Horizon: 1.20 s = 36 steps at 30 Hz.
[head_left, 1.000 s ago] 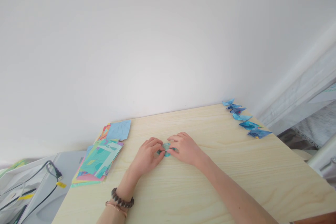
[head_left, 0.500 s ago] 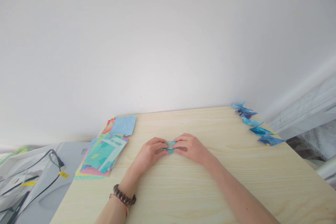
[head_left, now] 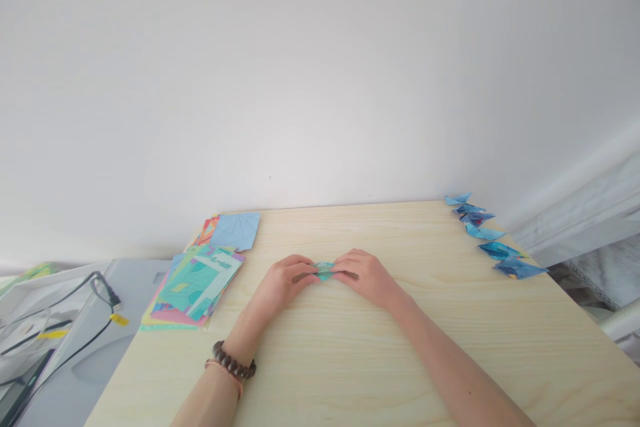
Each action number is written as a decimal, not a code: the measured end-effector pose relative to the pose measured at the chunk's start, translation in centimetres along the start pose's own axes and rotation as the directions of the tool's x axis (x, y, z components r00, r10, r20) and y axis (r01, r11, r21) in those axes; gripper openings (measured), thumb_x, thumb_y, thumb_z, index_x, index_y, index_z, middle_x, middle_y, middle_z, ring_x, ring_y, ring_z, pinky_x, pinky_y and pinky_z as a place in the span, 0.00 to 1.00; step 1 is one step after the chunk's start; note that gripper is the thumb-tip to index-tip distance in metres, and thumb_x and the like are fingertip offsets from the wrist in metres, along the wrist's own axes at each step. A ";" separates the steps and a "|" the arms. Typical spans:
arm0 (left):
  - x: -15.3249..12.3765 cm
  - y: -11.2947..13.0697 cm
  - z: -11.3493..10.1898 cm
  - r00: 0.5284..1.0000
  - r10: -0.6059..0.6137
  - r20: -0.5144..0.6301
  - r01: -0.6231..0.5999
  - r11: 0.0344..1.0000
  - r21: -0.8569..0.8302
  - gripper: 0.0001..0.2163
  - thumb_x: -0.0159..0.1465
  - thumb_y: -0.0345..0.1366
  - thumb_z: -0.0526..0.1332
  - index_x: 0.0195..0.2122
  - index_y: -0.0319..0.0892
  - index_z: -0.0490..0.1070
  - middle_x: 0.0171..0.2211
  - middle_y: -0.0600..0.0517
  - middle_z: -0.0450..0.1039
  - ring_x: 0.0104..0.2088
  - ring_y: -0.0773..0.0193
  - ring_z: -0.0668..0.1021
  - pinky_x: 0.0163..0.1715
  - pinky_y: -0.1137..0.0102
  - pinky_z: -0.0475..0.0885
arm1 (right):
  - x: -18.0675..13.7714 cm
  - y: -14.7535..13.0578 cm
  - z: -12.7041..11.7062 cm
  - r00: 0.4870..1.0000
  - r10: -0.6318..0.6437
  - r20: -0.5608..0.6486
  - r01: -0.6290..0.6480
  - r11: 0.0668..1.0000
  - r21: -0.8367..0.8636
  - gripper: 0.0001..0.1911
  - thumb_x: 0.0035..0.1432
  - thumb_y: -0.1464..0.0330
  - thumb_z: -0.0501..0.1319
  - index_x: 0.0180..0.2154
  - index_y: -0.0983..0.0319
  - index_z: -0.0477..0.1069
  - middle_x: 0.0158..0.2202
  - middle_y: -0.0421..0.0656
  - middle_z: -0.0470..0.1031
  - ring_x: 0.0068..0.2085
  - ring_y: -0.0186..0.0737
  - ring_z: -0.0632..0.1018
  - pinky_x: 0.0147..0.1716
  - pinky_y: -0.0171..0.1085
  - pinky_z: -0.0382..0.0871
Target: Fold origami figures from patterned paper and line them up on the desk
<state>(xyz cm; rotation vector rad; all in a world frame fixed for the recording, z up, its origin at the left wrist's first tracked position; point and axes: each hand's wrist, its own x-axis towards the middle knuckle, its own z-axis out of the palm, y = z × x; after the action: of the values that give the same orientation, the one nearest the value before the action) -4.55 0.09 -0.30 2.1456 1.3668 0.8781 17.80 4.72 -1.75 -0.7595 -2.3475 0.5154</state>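
Between my two hands is a small piece of folded teal paper (head_left: 325, 271), held just over the middle of the wooden table (head_left: 340, 360). My left hand (head_left: 287, 280) pinches its left end between thumb and fingers. At the right end, my right hand (head_left: 366, 276) has a similar pinch on it. The fingertips cover both ends, so only the paper's middle shows. A dark beaded bracelet and a thin copper-coloured band circle my left wrist.
Sheets of patterned paper (head_left: 200, 287) lie piled on the table's left side, with a blue sheet (head_left: 235, 230) behind them. Several folded blue paper figures (head_left: 503, 251) line the right edge. Left of the table are a grey surface and cables (head_left: 100, 287). A wall stands behind.
My fingers have drawn slightly apart, and more of the folded paper's middle shows between them. The whole view has shifted a little.
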 end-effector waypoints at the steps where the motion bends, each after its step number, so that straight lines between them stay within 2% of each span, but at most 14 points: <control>1: 0.0 0.1 0.0 1.000 0.000 -0.008 0.000 1.000 -0.024 0.09 0.61 0.39 0.58 0.37 0.43 0.76 0.39 0.47 0.74 0.37 0.63 0.76 0.37 0.70 0.72 | 0.0 0.1 0.1 1.000 -0.005 -0.009 0.005 1.000 0.005 0.07 0.58 0.67 0.58 0.38 0.58 0.74 0.38 0.41 0.77 0.40 0.36 0.74 0.42 0.38 0.67; 4: 0.0 0.2 -0.1 0.999 -0.029 -0.021 0.028 0.998 -0.057 0.09 0.61 0.39 0.59 0.38 0.42 0.74 0.37 0.49 0.75 0.36 0.64 0.76 0.38 0.71 0.72 | -0.1 0.3 0.4 0.999 0.002 -0.036 -0.001 1.000 0.027 0.07 0.58 0.68 0.58 0.38 0.58 0.75 0.37 0.42 0.77 0.39 0.37 0.75 0.41 0.38 0.69; 7: 0.1 0.3 -0.2 0.994 -0.103 -0.036 0.101 0.993 -0.053 0.14 0.59 0.39 0.60 0.47 0.44 0.70 0.37 0.51 0.76 0.36 0.64 0.77 0.40 0.69 0.71 | -0.1 0.3 0.6 0.998 0.009 -0.064 -0.007 0.999 0.039 0.08 0.59 0.68 0.58 0.38 0.58 0.75 0.37 0.42 0.77 0.38 0.36 0.76 0.39 0.37 0.70; 9: 0.1 0.2 -0.1 0.994 -0.104 -0.030 0.102 0.994 -0.048 0.15 0.60 0.39 0.60 0.49 0.44 0.69 0.39 0.51 0.75 0.38 0.64 0.76 0.42 0.69 0.71 | -0.1 0.3 0.6 0.997 0.015 -0.080 -0.012 0.999 0.044 0.08 0.59 0.69 0.57 0.38 0.58 0.75 0.37 0.42 0.78 0.38 0.36 0.76 0.39 0.37 0.70; 13: 0.3 0.2 0.0 0.998 -0.060 0.001 0.060 0.996 -0.058 0.11 0.62 0.39 0.57 0.42 0.43 0.73 0.38 0.49 0.75 0.38 0.63 0.76 0.40 0.69 0.71 | -0.1 0.4 0.6 0.993 0.047 -0.108 -0.040 0.997 0.067 0.08 0.59 0.68 0.57 0.38 0.58 0.75 0.35 0.42 0.78 0.37 0.36 0.76 0.39 0.37 0.70; 19: 0.6 0.3 0.0 0.992 -0.125 -0.018 0.122 0.986 -0.114 0.11 0.62 0.40 0.56 0.40 0.42 0.73 0.36 0.49 0.75 0.35 0.64 0.76 0.35 0.71 0.71 | -0.2 0.1 0.4 0.987 0.098 -0.128 -0.085 0.991 0.103 0.07 0.58 0.68 0.58 0.37 0.58 0.74 0.35 0.41 0.78 0.36 0.36 0.76 0.39 0.36 0.69; 24: 0.7 0.4 0.2 0.991 -0.107 -0.078 0.100 0.991 -0.092 0.10 0.62 0.41 0.57 0.38 0.42 0.74 0.36 0.50 0.76 0.37 0.63 0.76 0.37 0.70 0.71 | 0.1 -0.7 0.0 0.982 0.149 -0.114 -0.130 0.979 0.156 0.05 0.57 0.70 0.57 0.35 0.59 0.72 0.43 0.44 0.75 0.44 0.37 0.74 0.45 0.39 0.67; 27: 0.8 0.4 0.2 0.989 -0.116 -0.090 0.109 0.991 -0.079 0.10 0.62 0.41 0.57 0.37 0.42 0.74 0.35 0.50 0.76 0.36 0.63 0.76 0.37 0.71 0.71 | 0.3 -1.0 0.1 0.974 0.197 -0.112 -0.174 0.966 0.189 0.04 0.56 0.71 0.57 0.34 0.60 0.70 0.39 0.43 0.75 0.40 0.37 0.75 0.42 0.37 0.68; 30: 0.9 0.5 0.3 0.985 -0.161 -0.059 0.152 0.979 -0.133 0.10 0.61 0.41 0.57 0.37 0.42 0.74 0.34 0.50 0.76 0.34 0.64 0.76 0.35 0.72 0.71 | 0.4 -1.0 0.4 0.962 0.251 -0.110 -0.226 0.953 0.202 0.03 0.54 0.69 0.59 0.34 0.60 0.69 0.35 0.41 0.75 0.37 0.36 0.75 0.39 0.36 0.68; 36: 0.9 0.5 1.0 0.958 -0.284 0.032 0.280 0.907 -0.314 0.13 0.59 0.43 0.60 0.40 0.41 0.72 0.36 0.49 0.76 0.33 0.64 0.77 0.36 0.70 0.73 | 0.3 -1.1 0.4 0.926 0.363 -0.106 -0.320 0.902 0.290 0.10 0.52 0.65 0.62 0.37 0.58 0.64 0.34 0.39 0.74 0.35 0.36 0.76 0.38 0.36 0.68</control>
<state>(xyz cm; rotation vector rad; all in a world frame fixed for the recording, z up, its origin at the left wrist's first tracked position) -3.19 0.66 -0.44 1.6547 1.3919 0.9252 16.86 4.00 -1.35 -1.0484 -1.9509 0.8720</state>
